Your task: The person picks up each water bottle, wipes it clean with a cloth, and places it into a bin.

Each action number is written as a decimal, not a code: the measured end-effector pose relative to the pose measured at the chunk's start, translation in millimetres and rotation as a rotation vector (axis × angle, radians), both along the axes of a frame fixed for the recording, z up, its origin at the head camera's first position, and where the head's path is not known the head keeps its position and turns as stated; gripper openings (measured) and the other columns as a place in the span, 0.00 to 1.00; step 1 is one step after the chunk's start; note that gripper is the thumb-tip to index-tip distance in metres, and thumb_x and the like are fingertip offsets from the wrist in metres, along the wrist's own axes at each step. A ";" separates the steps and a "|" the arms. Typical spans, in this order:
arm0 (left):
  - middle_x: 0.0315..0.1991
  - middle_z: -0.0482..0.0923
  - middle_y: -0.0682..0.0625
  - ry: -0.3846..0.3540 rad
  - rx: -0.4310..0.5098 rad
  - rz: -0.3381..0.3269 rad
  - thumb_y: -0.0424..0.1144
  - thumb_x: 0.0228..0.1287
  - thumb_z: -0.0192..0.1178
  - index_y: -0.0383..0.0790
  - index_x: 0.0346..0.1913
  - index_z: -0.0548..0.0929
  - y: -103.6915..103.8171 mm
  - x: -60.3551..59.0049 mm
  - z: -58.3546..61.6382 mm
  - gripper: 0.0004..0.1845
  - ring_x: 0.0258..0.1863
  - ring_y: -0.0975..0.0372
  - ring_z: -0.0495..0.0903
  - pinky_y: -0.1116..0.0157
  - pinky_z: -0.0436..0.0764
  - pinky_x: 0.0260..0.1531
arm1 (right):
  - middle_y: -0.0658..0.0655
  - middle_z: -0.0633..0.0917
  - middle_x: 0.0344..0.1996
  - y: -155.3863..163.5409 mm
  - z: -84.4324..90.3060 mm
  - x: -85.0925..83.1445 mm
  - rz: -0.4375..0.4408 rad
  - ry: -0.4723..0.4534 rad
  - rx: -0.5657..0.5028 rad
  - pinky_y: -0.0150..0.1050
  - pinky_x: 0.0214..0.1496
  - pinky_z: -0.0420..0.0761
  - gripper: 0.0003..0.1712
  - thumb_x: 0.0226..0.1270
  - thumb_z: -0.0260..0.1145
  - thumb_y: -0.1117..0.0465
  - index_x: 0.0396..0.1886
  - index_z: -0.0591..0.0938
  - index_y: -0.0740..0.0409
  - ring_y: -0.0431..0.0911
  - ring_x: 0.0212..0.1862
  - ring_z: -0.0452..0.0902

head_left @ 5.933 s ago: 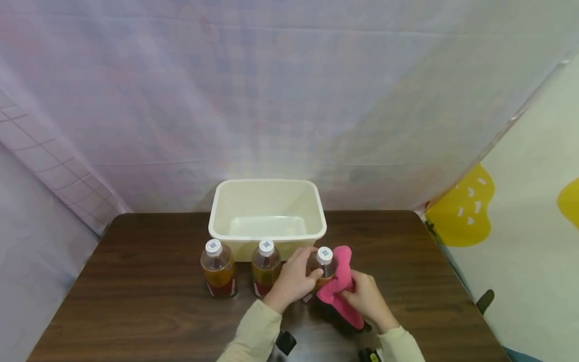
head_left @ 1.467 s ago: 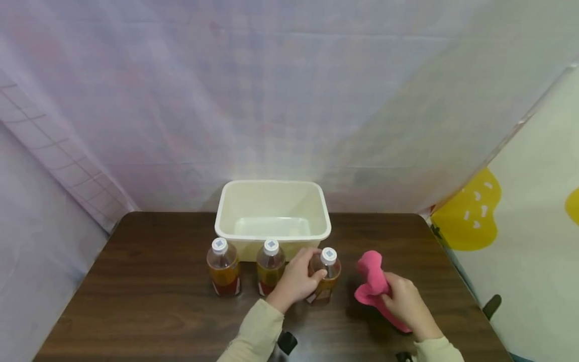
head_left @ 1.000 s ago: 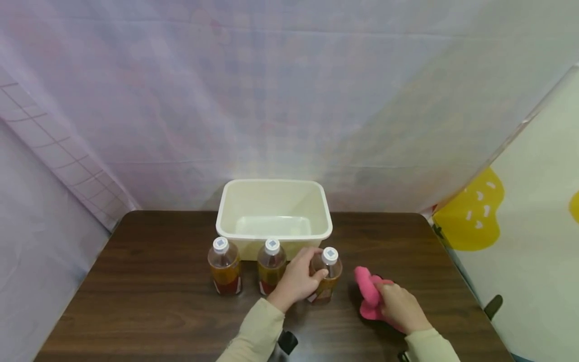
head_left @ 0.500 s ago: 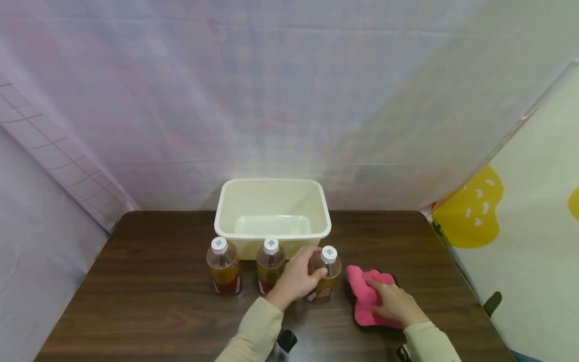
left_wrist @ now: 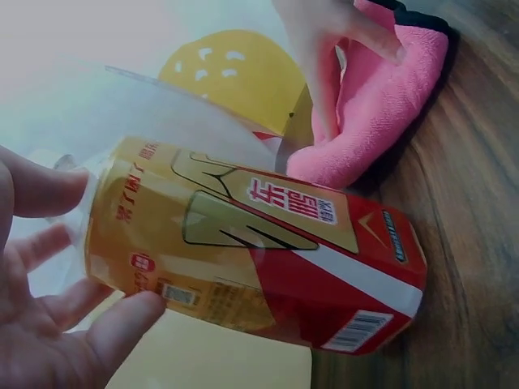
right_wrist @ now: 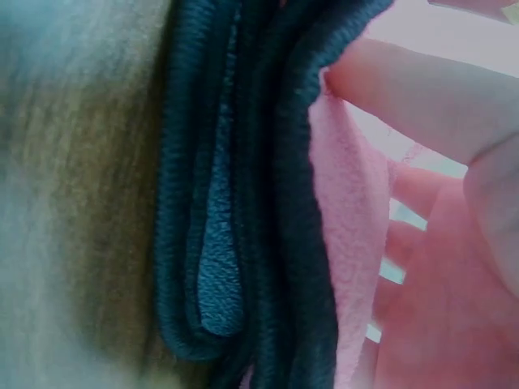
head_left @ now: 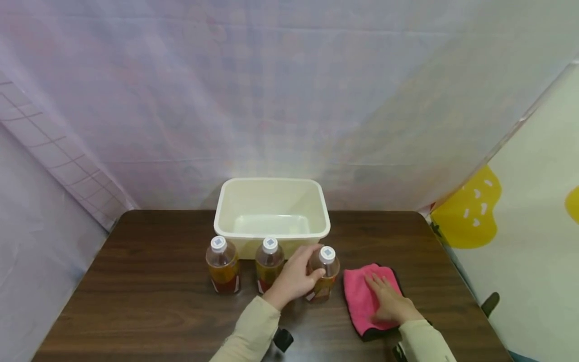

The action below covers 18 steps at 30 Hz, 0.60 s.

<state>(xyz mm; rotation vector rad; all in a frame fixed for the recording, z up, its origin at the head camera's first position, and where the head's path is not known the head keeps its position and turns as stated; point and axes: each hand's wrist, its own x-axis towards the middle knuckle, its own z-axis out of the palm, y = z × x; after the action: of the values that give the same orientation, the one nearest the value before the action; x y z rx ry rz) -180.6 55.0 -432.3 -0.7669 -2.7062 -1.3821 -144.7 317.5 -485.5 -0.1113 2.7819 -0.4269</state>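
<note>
I find my left hand (head_left: 294, 276) curled round the rightmost bottle (head_left: 323, 274), fingers and thumb gripping its body; the bottle stands upright on the counter (head_left: 149, 291), just in front of the cream tub (head_left: 271, 203). The left wrist view shows amber liquid and a red label on it. My right hand (head_left: 386, 299) lies flat, fingers spread, pressing on the pink cloth (head_left: 362, 296), which is folded on the counter just right of that bottle. The right wrist view shows the cloth's dark edging. Two more bottles (head_left: 221, 266) (head_left: 269, 264) stand in line to the left, untouched.
</note>
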 end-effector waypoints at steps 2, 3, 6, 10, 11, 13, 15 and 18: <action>0.52 0.72 0.47 -0.003 -0.002 -0.001 0.39 0.56 0.61 0.40 0.58 0.71 0.1 0.4 0.9 0.25 0.51 0.58 0.73 0.61 0.72 0.52 | 0.67 0.57 0.66 0.4 -1.4 0.2 0.003 0.008 0.002 0.71 0.42 0.66 0.58 0.28 0.78 0.56 0.66 0.61 0.61 0.65 0.66 0.49; 0.52 0.72 0.47 -0.002 -0.002 0.001 0.39 0.56 0.61 0.40 0.58 0.71 0.2 0.4 0.9 0.25 0.50 0.58 0.73 0.62 0.73 0.51 | 0.66 0.57 0.66 0.5 -2.0 0.4 0.000 0.009 0.007 0.71 0.42 0.65 0.58 0.29 0.78 0.56 0.66 0.61 0.61 0.64 0.66 0.49; 0.51 0.74 0.45 0.021 0.023 -0.006 0.39 0.54 0.62 0.37 0.55 0.74 0.2 -0.5 -0.4 0.24 0.50 0.57 0.74 0.62 0.73 0.51 | 0.65 0.59 0.66 0.7 -3.0 0.6 0.004 0.027 0.032 0.70 0.40 0.67 0.58 0.29 0.78 0.54 0.66 0.62 0.60 0.62 0.66 0.52; 0.49 0.75 0.46 0.056 0.049 -0.004 0.44 0.51 0.65 0.37 0.53 0.75 0.1 -0.8 -3.0 0.26 0.50 0.57 0.74 0.62 0.73 0.51 | 0.64 0.64 0.63 -0.2 -2.0 0.3 0.040 0.092 0.081 0.64 0.38 0.72 0.56 0.27 0.78 0.52 0.63 0.66 0.60 0.61 0.62 0.60; 0.49 0.76 0.46 0.055 0.050 0.001 0.45 0.50 0.66 0.38 0.52 0.76 0.2 -0.5 -3.2 0.26 0.49 0.57 0.75 0.62 0.73 0.51 | 0.64 0.66 0.61 -0.3 -1.3 0.3 0.051 0.111 0.089 0.62 0.37 0.73 0.55 0.27 0.78 0.52 0.62 0.67 0.60 0.61 0.61 0.62; 0.48 0.76 0.47 0.063 0.047 0.010 0.47 0.48 0.67 0.39 0.51 0.76 0.8 -0.5 -3.4 0.27 0.48 0.58 0.75 0.63 0.73 0.50 | 0.65 0.67 0.60 -0.4 0.2 0.6 0.069 0.134 0.097 0.60 0.37 0.74 0.54 0.26 0.78 0.51 0.61 0.69 0.61 0.61 0.60 0.63; 0.48 0.77 0.47 0.065 0.048 0.017 0.46 0.47 0.68 0.38 0.50 0.77 1.3 -0.6 -3.1 0.27 0.48 0.58 0.75 0.62 0.74 0.49 | 0.65 0.68 0.59 0.0 2.2 1.2 0.090 0.145 0.104 0.60 0.37 0.74 0.53 0.27 0.77 0.50 0.60 0.69 0.62 0.61 0.59 0.64; 0.47 0.77 0.46 0.054 0.054 0.024 0.46 0.46 0.69 0.38 0.49 0.78 2.0 -0.6 -1.5 0.26 0.48 0.57 0.76 0.62 0.74 0.49 | 0.66 0.69 0.58 0.8 8.0 2.6 0.119 0.142 0.119 0.61 0.39 0.73 0.50 0.31 0.76 0.50 0.60 0.70 0.61 0.60 0.59 0.64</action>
<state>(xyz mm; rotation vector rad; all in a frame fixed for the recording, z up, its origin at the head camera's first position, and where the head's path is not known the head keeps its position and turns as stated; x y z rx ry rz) -181.2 57.0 -433.9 -0.7545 -2.6176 -1.4027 -142.0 318.3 -477.4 -0.2883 2.9116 -0.2318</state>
